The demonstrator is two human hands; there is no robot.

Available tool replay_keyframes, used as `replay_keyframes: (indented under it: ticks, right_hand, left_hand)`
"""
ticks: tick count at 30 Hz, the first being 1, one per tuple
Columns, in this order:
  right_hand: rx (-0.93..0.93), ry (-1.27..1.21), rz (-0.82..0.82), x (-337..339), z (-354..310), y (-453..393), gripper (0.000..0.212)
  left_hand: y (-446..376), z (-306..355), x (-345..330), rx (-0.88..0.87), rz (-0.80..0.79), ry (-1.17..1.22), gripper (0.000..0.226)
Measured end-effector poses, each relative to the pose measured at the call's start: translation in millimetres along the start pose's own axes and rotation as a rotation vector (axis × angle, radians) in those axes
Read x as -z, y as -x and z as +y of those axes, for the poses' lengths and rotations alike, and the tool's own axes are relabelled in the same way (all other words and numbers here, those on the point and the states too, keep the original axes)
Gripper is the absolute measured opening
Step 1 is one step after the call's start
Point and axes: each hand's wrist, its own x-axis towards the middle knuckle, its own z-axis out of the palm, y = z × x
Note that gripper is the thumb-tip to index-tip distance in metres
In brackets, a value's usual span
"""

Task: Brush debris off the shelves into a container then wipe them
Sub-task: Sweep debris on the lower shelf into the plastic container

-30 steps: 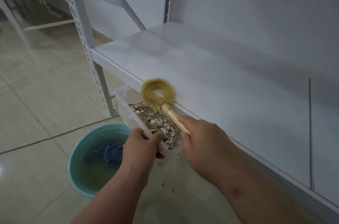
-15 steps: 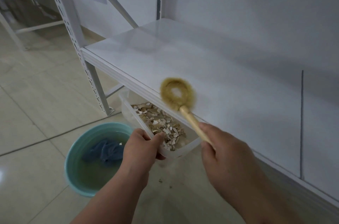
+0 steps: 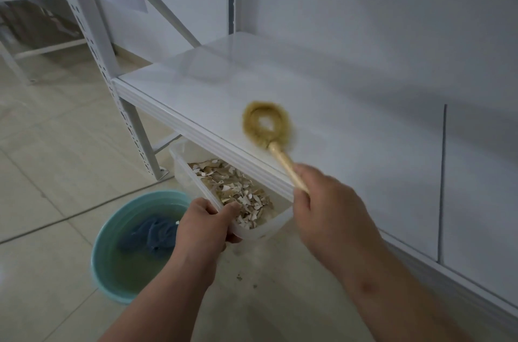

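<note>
Wooden brush (image 3: 266, 125) on shelf (image 3: 322, 106), R hand (image 3: 328, 201) gripping.

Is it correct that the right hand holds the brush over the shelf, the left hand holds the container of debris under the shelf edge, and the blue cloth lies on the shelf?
Not quite. The head view shows the blue cloth lying in the teal basin of water on the floor, not on the shelf. The rest holds: the right hand holds the brush over the shelf, and the left hand holds the container of debris under its edge.
</note>
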Motion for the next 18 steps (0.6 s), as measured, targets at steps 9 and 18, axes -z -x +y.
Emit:
replay_keyframes:
  ticks: [9, 18]
  right_hand:
    - [0.125, 0.009, -0.151, -22, -33, 4, 0.055]
    - [-0.018, 0.088, -0.103, 0, -3, 20, 0.048]
  left_hand:
    - [4, -1, 5, -0.020, 0.012, 0.011, 0.033]
    - [8, -5, 3, -0.022, 0.002, 0.017, 0.031]
